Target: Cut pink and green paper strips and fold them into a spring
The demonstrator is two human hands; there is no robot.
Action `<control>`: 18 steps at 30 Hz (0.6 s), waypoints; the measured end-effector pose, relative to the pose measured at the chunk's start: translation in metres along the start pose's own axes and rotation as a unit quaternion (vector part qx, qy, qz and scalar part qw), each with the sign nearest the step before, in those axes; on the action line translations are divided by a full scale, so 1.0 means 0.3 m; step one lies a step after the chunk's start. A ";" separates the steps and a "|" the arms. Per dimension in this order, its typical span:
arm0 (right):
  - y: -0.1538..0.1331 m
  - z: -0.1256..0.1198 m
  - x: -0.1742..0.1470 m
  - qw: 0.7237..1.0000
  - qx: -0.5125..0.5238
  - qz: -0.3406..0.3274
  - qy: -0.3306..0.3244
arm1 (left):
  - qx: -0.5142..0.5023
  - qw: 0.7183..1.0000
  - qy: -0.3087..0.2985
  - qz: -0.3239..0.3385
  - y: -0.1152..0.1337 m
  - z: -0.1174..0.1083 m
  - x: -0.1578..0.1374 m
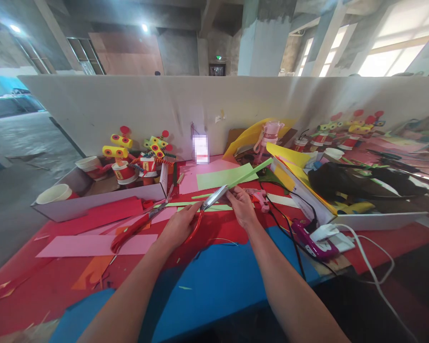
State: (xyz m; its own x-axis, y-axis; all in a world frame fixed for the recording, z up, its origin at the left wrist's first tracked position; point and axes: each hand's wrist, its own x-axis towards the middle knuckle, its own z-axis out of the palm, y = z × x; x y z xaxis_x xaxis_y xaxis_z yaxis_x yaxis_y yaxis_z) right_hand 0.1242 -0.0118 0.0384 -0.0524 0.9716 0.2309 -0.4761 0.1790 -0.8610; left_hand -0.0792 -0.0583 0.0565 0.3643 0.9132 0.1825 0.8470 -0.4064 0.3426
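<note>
My left hand [181, 225] is closed around the red handle of a pair of scissors [216, 197], whose silver blades point up and to the right. In the fingers of my right hand [241, 206] is a narrow light green paper strip [254, 172], slanting up to the right. The blades reach the strip close to my right fingertips; whether they are cutting through it I cannot tell. Behind the strip lies a wider light green paper sheet [214, 180]. A pink glue gun [260, 199] rests just right of my right hand.
A second pair of red-handled scissors [130, 232] lies left, near pink paper [96, 245]. A box [103, 204] holds paper-cup figures [123, 172] and cups [55, 193]. Right stand a cluttered box [375, 221] and a purple power strip [312, 243] with cables. A white partition [146, 105] stands behind.
</note>
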 end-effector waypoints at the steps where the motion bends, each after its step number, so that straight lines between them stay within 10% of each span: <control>1: 0.001 0.000 0.000 1.000 0.003 0.000 -0.003 | 0.001 1.000 0.002 0.001 -0.001 0.001 0.000; 18: -0.014 0.000 -0.002 1.000 -0.003 -0.019 0.021 | 0.004 1.000 0.004 0.007 0.005 -0.008 -0.003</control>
State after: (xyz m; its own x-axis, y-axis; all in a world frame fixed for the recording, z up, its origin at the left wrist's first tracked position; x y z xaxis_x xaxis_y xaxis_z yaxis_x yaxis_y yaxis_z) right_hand 0.1262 -0.0131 0.0419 0.0025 0.9696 0.2449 -0.4725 0.2169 -0.8542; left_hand -0.0792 -0.0599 0.0591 0.3735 0.9069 0.1952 0.8449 -0.4194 0.3321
